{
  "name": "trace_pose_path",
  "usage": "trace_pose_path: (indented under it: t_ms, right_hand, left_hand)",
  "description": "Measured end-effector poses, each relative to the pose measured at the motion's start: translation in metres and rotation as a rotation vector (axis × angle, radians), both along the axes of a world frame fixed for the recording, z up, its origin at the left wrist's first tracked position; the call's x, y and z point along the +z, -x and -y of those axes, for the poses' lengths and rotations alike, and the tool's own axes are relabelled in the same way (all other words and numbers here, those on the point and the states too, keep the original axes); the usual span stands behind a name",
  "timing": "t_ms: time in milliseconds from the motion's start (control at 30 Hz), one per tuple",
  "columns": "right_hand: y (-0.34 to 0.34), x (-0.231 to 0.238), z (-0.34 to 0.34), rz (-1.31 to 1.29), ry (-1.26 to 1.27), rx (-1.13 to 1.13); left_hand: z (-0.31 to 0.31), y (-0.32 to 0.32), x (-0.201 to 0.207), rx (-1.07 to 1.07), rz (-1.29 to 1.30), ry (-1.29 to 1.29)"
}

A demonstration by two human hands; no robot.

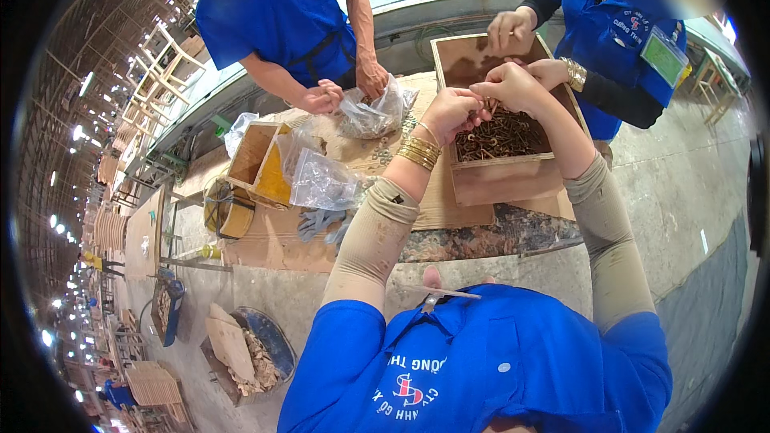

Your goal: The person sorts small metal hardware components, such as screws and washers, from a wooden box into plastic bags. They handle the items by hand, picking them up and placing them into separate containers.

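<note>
Over a wooden box (509,184) holding a heap of brass-coloured screws or bolts (501,135), my two hands meet. My left hand (454,115) has its fingers pinched together, with gold bangles at the wrist. Touching or nearly touching it, my right hand (513,91) is also closed, fingertips bent toward the left ones. Whatever lies between the fingertips is too small and covered to make out. Beyond the box, a co-worker's hand (512,30) hangs over its far side. That person's other hand (549,72), below a gold bracelet, reaches in from the right.
Across the table, another co-worker's hands (370,80) hold a clear plastic bag (373,116) of small parts. Small metal pieces are scattered beside it. Leftward are an empty-looking plastic bag (325,182), a small wooden box (250,152) and grey gloves (319,223). Scrap wood (241,345) fills a floor bin.
</note>
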State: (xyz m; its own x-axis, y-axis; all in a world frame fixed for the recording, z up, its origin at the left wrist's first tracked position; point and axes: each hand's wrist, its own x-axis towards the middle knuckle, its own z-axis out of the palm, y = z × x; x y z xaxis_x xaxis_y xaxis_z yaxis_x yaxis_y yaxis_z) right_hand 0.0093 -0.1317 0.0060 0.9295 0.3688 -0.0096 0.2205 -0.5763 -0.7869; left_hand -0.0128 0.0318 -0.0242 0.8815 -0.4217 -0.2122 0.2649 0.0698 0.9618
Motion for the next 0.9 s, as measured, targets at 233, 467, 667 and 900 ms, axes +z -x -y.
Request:
trace_pose_path:
  t_ms: [233,467,667,900]
  right_hand:
    - [0.003,-0.017,0.02,-0.363,-0.605,-0.016]
    - [0.013,-0.026,0.031,-0.402,-0.811,-0.075]
    - [0.02,-0.032,0.026,-0.41,-0.765,-0.087]
    - [0.026,-0.037,0.008,-0.1,-0.706,-0.15]
  left_hand:
    - [-0.006,-0.004,0.0,-0.02,-0.031,0.012]
    - [-0.007,-0.006,0.002,-0.044,-0.138,0.065]
    - [-0.009,-0.005,0.001,-0.096,-0.143,0.051]
    - [-0.007,0.002,0.001,-0.049,-0.147,0.122]
